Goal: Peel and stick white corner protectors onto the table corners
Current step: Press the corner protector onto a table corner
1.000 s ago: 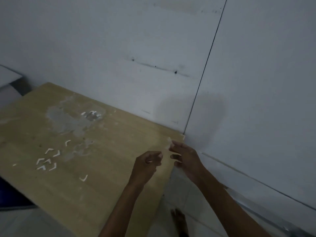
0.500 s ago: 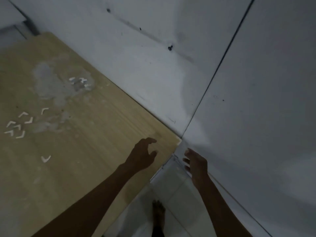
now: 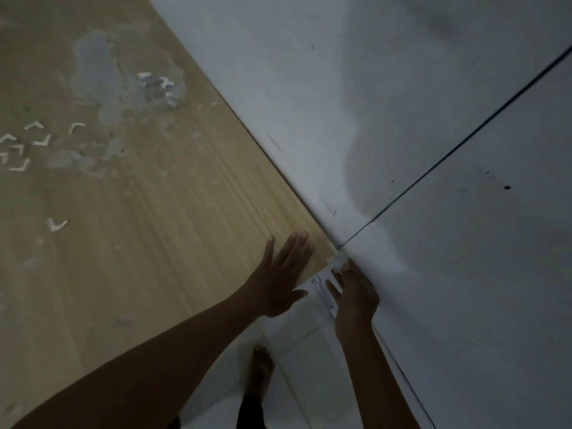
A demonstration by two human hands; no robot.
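Head view: left hand [image 3: 280, 281] flat on table [image 3: 148, 230], fingers straight.

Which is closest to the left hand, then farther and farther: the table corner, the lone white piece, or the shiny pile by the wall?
From the left hand:
1. Table corner, just to its right.
2. Lone white piece, far to its left on the table.
3. Shiny pile, up by the wall.

view: single head camera, wide-angle | position: above the table [image 3: 148, 230], at its corner by the wall [image 3: 340, 103] | facing: forward and steeply down, frame tilted | range: close, both hands at arm's reach in lower centre | bottom edge: floor [image 3: 297, 329] | overlap: none, only one view
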